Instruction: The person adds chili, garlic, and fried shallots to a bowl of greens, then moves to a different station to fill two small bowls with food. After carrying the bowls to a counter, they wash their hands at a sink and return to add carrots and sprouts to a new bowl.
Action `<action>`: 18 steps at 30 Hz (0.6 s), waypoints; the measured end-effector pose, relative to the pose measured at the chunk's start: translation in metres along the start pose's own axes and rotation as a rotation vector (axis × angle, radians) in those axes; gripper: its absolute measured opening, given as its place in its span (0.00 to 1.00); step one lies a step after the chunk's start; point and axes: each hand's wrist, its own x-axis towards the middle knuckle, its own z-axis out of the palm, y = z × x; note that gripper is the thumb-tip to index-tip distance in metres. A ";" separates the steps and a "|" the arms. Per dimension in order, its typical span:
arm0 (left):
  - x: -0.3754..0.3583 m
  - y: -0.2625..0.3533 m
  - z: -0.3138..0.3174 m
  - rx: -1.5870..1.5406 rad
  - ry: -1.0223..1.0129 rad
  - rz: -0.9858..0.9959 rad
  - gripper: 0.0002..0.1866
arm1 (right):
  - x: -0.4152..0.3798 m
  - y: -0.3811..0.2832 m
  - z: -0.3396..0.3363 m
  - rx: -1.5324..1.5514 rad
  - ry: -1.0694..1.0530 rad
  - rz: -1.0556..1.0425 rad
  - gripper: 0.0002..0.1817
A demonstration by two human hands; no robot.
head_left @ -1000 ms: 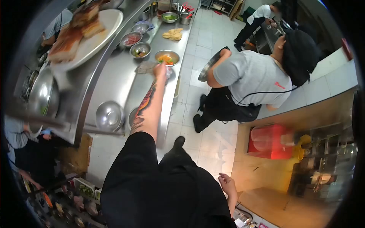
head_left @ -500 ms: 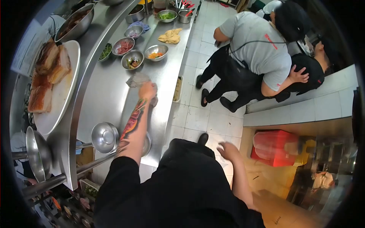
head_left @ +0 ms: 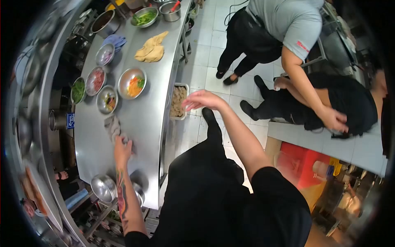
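My left hand (head_left: pixel 122 149) is closed on a crumpled grey cloth (head_left: pixel 112 126), which lies on the steel table (head_left: pixel 144 111). Part of the cloth is hidden under the fingers. Just beyond it stand a metal bowl of dark mixed pieces (head_left: pixel 108 101) and a bowl with chopped orange and green vegetables (head_left: pixel 132 84). Out past the table's right edge, my right hand (head_left: pixel 203 100) hangs in the air with its fingers loosely spread and nothing in them. Below it is a white tray (head_left: pixel 186 114) of brownish chunks.
Farther up the table are a meat bowl (head_left: pixel 95 80), a yellow cloth (head_left: pixel 150 48) and a bowl of greens (head_left: pixel 145 18). Stacked metal bowls (head_left: pixel 103 188) sit near my left forearm. At the right, a co-worker in a grey shirt (head_left: pixel 284 20) stands beside another person bending over.
The view has turned, bringing the table nearer. My right hand has risen from beside my body to beyond the table edge. My left hand has drawn the grey cloth back, away from the bowls.
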 end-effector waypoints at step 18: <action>-0.052 0.238 0.162 -0.539 -0.282 -0.338 0.08 | 0.437 0.020 -0.181 -0.350 1.053 -0.336 0.14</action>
